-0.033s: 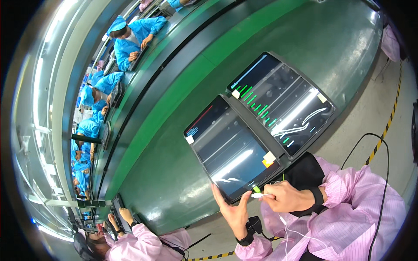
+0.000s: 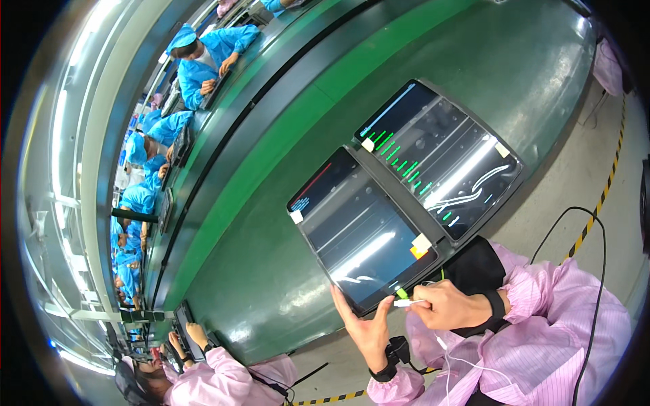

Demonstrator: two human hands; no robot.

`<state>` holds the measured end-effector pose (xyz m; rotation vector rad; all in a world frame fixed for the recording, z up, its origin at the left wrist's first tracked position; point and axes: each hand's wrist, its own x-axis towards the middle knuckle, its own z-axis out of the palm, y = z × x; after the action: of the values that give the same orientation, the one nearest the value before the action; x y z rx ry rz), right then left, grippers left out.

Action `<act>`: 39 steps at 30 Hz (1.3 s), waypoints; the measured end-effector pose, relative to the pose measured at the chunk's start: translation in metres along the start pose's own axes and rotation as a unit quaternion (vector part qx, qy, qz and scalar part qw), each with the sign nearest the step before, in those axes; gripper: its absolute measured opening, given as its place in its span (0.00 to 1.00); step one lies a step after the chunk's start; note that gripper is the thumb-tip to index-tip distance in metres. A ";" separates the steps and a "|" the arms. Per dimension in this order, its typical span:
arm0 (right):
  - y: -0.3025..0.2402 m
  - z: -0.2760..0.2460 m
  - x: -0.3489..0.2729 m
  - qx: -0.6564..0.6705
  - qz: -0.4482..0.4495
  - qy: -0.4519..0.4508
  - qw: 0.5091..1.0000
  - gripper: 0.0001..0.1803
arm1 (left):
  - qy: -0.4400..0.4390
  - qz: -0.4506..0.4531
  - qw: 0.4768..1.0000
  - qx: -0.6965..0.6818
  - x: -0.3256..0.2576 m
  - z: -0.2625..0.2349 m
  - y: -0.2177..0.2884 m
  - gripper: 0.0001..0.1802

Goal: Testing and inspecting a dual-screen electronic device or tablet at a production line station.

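Observation:
Two dark tablets lie side by side on the green bench. The nearer tablet [image 2: 359,237] has a yellow and an orange sticker near its lower right corner. The farther tablet [image 2: 440,159] shows green marks on its screen. My left hand [image 2: 365,325] is spread open, its thumb and fingers touching the near tablet's lower edge. My right hand [image 2: 450,304] pinches a small white plug [image 2: 406,302] with a green tip, held at the tablet's lower corner. A white cable [image 2: 450,355] trails from it over my pink sleeve.
A green conveyor belt [image 2: 284,128] runs diagonally past the tablets. Several people in blue coats work along its far side [image 2: 210,57]. A person in pink [image 2: 210,372] works at lower left. A black cable [image 2: 589,223] and yellow-black floor tape [image 2: 609,183] lie at right.

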<state>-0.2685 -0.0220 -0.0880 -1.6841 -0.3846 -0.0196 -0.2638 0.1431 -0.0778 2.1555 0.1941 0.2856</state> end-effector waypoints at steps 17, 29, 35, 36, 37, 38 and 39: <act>0.007 -0.012 -0.014 -0.051 0.016 0.074 0.996 0.13 | 0.039 -0.003 0.999 0.011 -0.014 0.026 0.014 0.49; -0.003 -0.015 -0.027 -0.084 0.010 0.003 0.996 0.13 | 0.030 0.027 0.998 0.044 -0.014 0.028 0.015 0.50; 0.004 -0.046 -0.033 -0.088 0.036 0.128 0.987 0.21 | -0.053 0.000 0.997 -0.048 -0.006 0.000 -0.006 0.47; 0.009 -0.050 -0.033 -0.099 0.004 0.105 0.990 0.17 | -0.064 -0.024 0.994 -0.080 0.002 -0.010 0.003 0.45; 0.008 -0.048 -0.030 -0.052 -0.019 0.114 0.992 0.16 | -0.075 -0.045 0.990 -0.113 0.013 -0.020 0.014 0.43; 0.004 -0.046 -0.026 -0.053 -0.015 0.093 0.994 0.16 | -0.051 -0.024 0.992 -0.114 0.027 -0.026 0.013 0.39; 0.000 -0.044 -0.023 -0.053 -0.012 0.072 0.996 0.15 | -0.027 -0.004 0.993 -0.115 0.042 -0.033 0.013 0.36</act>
<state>-0.2807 -0.0700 -0.0867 -1.7699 -0.2998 -0.1799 -0.2321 0.1721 -0.0441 1.9320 0.1315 0.2326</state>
